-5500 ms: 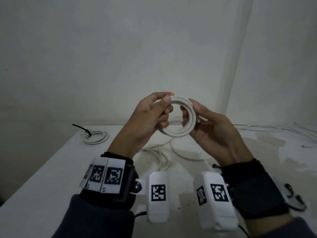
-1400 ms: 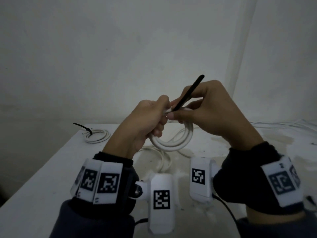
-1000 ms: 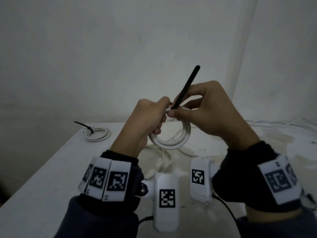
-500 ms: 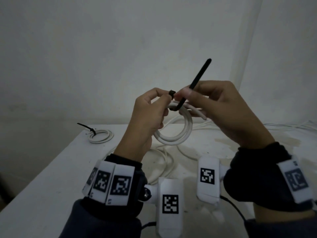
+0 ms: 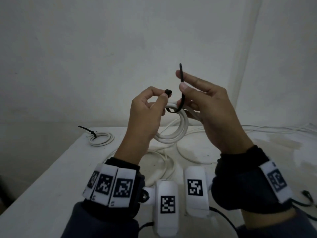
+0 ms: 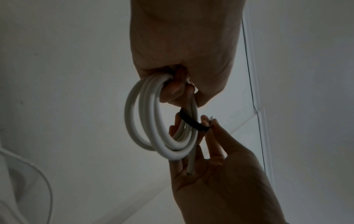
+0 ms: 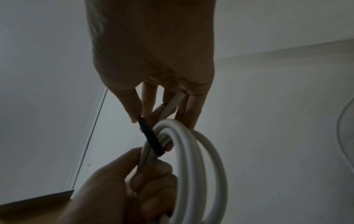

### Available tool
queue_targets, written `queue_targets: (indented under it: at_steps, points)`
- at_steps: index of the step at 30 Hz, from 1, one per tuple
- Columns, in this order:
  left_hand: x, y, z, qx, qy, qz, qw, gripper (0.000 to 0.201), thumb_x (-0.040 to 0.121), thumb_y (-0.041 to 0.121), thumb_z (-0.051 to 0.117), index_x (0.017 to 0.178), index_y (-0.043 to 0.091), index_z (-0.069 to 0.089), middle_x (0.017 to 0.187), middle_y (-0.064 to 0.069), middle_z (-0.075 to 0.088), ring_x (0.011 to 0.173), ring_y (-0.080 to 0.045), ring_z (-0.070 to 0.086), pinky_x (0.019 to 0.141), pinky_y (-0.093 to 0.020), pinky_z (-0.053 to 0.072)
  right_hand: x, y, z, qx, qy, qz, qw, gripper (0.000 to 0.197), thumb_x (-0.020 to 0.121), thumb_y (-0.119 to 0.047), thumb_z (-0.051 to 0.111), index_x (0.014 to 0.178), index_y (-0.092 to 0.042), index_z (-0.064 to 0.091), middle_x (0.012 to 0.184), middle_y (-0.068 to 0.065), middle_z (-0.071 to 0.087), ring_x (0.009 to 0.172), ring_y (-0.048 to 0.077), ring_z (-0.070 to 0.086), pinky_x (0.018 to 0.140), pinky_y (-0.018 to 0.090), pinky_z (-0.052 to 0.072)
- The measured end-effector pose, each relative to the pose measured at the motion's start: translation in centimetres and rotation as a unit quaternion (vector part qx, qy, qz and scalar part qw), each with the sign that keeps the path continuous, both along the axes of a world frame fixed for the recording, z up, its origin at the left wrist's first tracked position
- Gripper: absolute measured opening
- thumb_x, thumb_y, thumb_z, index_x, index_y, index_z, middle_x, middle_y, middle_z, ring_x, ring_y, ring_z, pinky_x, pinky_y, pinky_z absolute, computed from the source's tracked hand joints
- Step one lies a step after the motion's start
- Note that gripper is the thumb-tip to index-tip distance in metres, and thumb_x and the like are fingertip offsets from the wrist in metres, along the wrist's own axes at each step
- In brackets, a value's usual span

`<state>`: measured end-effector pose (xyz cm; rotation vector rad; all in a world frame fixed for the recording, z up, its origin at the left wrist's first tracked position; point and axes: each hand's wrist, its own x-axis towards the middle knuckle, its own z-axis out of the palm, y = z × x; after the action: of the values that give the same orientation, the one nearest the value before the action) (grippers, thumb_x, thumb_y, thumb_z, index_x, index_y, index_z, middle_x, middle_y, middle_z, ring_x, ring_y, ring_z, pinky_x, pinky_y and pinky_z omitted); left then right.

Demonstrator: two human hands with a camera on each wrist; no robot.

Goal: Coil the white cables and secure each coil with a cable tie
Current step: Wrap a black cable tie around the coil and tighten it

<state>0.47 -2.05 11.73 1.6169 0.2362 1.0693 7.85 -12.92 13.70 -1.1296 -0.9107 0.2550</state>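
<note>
A white cable coil (image 5: 178, 133) hangs in the air between both hands above the table. My left hand (image 5: 149, 109) curls its lower fingers round the coil (image 6: 153, 121) and pinches the head of a black cable tie (image 5: 168, 92) between thumb and forefinger. The tie (image 5: 181, 93) loops under the coil's top strands (image 7: 153, 139) and rises on the right. My right hand (image 5: 202, 100) pinches the tie's tail between thumb and forefinger, its other fingers loosely spread by the coil. The tail tip stands free, apart from the head.
A finished white coil with a black tie (image 5: 100, 138) lies at the table's (image 5: 51, 177) far left corner. Loose white cable (image 5: 161, 160) sprawls on the table under my hands. More white cables (image 5: 274, 129) run along the back right. Walls stand close behind.
The right hand has pulled the tie's tail up and to the right. The tie now bends under the coil in a U. The left hand has raised the tie's head clear of the coil.
</note>
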Motion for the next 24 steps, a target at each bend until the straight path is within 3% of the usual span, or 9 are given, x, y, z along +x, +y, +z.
queue_targets:
  at_steps: [4, 7, 10, 14, 18, 22, 24]
  points:
    - [0.02, 0.17, -0.16, 0.01, -0.006, 0.011, 1.0, 0.012, 0.093, 0.016, 0.055, 0.085, 0.015, 0.063, 0.046, 0.008, 0.04, 0.043, -0.007, 0.028, 0.042, -0.02, 0.025, 0.22, 0.36, -0.21, -0.01, 0.041, 0.022, 0.999, 0.023, 0.089, -0.011, 0.058, 0.103, -0.019, 0.074, 0.055, -0.009, 0.057, 0.067, 0.012, 0.058, 0.07, 0.025, 0.048]
    - [0.03, 0.18, -0.27, 0.015, -0.012, 0.016, 1.0, 0.016, 0.094, 0.017, 0.055, 0.08, 0.019, 0.061, 0.049, 0.004, 0.039, 0.047, -0.011, 0.027, 0.043, -0.022, 0.023, 0.25, 0.42, -0.33, -0.015, 0.046, 0.025, 0.999, 0.024, 0.086, -0.006, 0.059, 0.1, -0.015, 0.076, 0.068, -0.001, 0.067, 0.075, 0.017, 0.063, 0.072, 0.025, 0.05]
    - [-0.1, 0.24, -0.2, 0.012, -0.02, 0.017, 1.0, 0.016, 0.094, 0.017, 0.054, 0.079, 0.02, 0.06, 0.046, 0.008, 0.04, 0.046, -0.011, 0.026, 0.043, -0.022, 0.023, 0.2, 0.35, -0.27, -0.002, 0.045, 0.03, 0.999, 0.03, 0.085, -0.001, 0.062, 0.109, -0.015, 0.071, 0.078, 0.009, 0.071, 0.079, 0.018, 0.068, 0.067, 0.022, 0.052]
    - [-0.06, 0.26, -0.23, 0.012, -0.018, 0.016, 1.0, 0.015, 0.094, 0.016, 0.054, 0.082, 0.019, 0.061, 0.044, 0.011, 0.04, 0.046, -0.011, 0.026, 0.043, -0.021, 0.023, 0.32, 0.16, -0.33, 0.01, 0.005, 0.028, 1.0, 0.043, 0.085, 0.001, 0.063, 0.12, -0.024, 0.063, 0.067, 0.006, 0.062, 0.076, 0.02, 0.065, 0.066, 0.022, 0.051]
    - [-0.08, 0.16, -0.25, 0.012, -0.017, 0.008, 1.0, 0.016, 0.094, 0.017, 0.053, 0.08, 0.02, 0.06, 0.042, 0.012, 0.04, 0.045, -0.009, 0.025, 0.042, -0.02, 0.024, 0.48, 0.01, -0.29, 0.002, -0.01, 0.031, 0.999, 0.038, 0.085, 0.003, 0.06, 0.111, -0.023, 0.07, 0.061, 0.0, 0.06, 0.08, 0.021, 0.065, 0.069, 0.023, 0.052]
    - [-0.06, 0.18, -0.29, 0.016, -0.018, 0.014, 1.0, 0.014, 0.094, 0.017, 0.054, 0.081, 0.018, 0.06, 0.041, 0.012, 0.043, 0.044, -0.009, 0.026, 0.043, -0.02, 0.026, -0.04, 0.33, -0.39, -0.002, -0.021, 0.013, 1.0, 0.022, 0.09, -0.008, 0.062, 0.103, -0.023, 0.072, 0.081, 0.0, 0.073, 0.079, 0.013, 0.068, 0.074, 0.022, 0.055]
    - [-0.05, 0.16, -0.26, 0.015, -0.018, 0.014, 1.0, 0.016, 0.094, 0.017, 0.054, 0.079, 0.019, 0.058, 0.041, 0.012, 0.043, 0.044, -0.008, 0.027, 0.043, -0.02, 0.026, -0.26, 0.53, -0.47, 0.003, -0.033, -0.005, 0.999, 0.017, 0.09, -0.009, 0.062, 0.097, -0.018, 0.074, 0.081, -0.004, 0.075, 0.077, 0.008, 0.069, 0.07, 0.018, 0.053]
